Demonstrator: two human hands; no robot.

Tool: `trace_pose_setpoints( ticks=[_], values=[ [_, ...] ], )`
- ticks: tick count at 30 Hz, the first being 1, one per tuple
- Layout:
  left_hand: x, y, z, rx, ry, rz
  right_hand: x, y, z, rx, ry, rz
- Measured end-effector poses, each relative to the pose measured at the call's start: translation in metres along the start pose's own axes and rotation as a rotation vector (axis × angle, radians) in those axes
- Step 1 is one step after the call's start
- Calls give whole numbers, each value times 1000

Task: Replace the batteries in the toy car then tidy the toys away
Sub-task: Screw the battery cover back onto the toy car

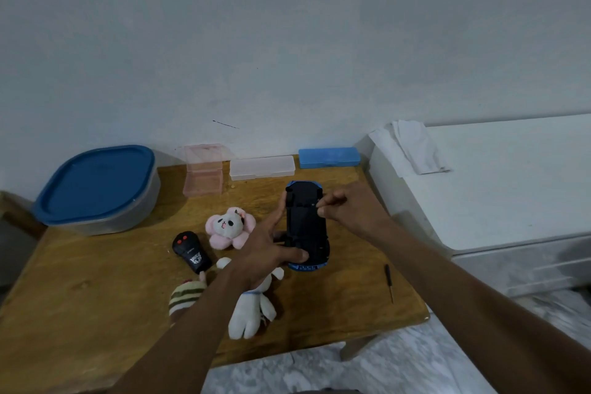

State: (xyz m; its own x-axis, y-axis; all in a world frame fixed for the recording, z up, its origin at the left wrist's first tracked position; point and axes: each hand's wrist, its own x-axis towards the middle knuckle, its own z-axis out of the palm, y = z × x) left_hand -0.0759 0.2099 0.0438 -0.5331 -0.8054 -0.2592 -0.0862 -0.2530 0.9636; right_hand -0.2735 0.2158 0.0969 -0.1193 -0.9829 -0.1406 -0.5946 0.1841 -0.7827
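Observation:
The toy car [306, 227] lies upside down on the wooden table [80, 304], black underside up, blue body showing at both ends. My left hand [267, 253] holds it from the left, fingers along its side and thumb across the near end. My right hand [350, 211] is at the car's right edge, thumb and forefinger pinched together over the underside; what they pinch is too small to tell. A thin screwdriver [389, 281] lies on the table to the right of the car.
A black remote [191, 251], a pink panda plush [230, 227], a white plush [252, 310] and a striped plush [185, 294] lie left of the car. At the back are a blue-lidded tub [99, 189], an open pink box [204, 174], a clear case [262, 167] and a blue case [328, 157]. A white unit [511, 195] stands to the right.

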Motion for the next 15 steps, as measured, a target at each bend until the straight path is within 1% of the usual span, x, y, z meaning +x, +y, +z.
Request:
trace_pose_setpoints(
  ticks=[3,7,13,15],
  values=[
    [-1,0,3,33,16,8,-2,3,4,-45,58,1],
    [-1,0,6,41,16,13,-6,2,8,-13,113,3],
    [-1,4,10,37,13,28,-9,2,10,0,163,6],
    [-1,4,10,1,6,12,-9,2,10,-14,161,8]
  ],
)
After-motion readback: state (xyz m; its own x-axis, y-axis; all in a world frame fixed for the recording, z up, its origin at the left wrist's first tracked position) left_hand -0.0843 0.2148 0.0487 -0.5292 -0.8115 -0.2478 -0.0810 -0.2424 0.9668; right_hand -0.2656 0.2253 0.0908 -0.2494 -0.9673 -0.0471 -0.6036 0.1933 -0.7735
